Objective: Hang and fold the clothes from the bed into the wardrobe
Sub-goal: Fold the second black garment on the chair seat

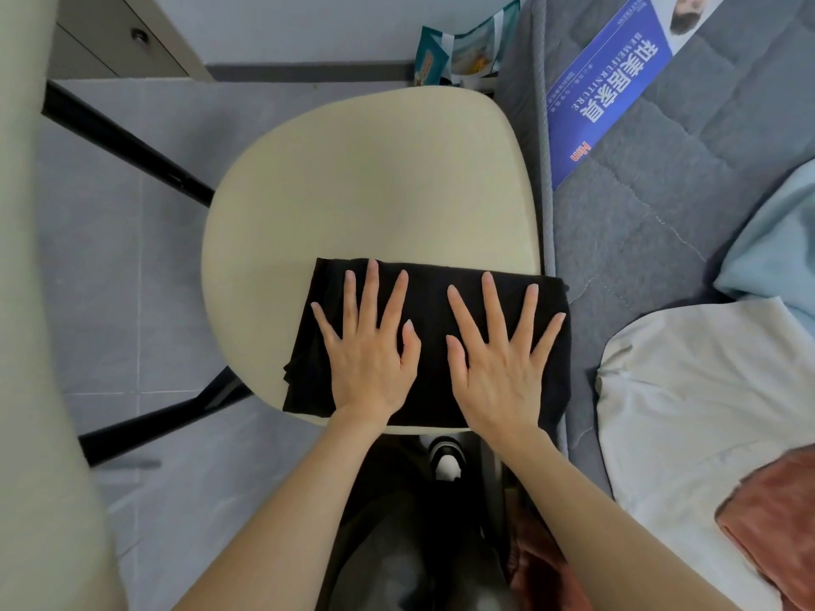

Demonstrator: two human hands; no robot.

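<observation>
Clothes show in two spots around the cream chair seat point(375, 178): one folded black garment point(430, 302) on it, and more on the grey quilted mattress point(661, 191) that runs along the seat's right side, the largest thing in view. The seat comes next, with grey floor tiles point(110, 280) showing to its left. On the mattress, right of the seat's near edge, lies a white garment point(688, 412). The black garment lies flat on the seat's near right part, its right edge reaching past the seat's rim toward the mattress. Smaller pieces lie farther right of the seat: a light blue cloth point(776, 253) beyond the white one, a rust-pink cloth point(776, 531) nearer the person, and a blue printed label point(604, 94) level with the seat's far edge. Both hands press flat on the black garment, side by side — left hand point(368, 355) on its left half, right hand point(498, 363) on its right half — fingers straight, spread wide, gripping nothing. Just below the seat's near edge a black-and-white shoe point(447, 460) shows.
</observation>
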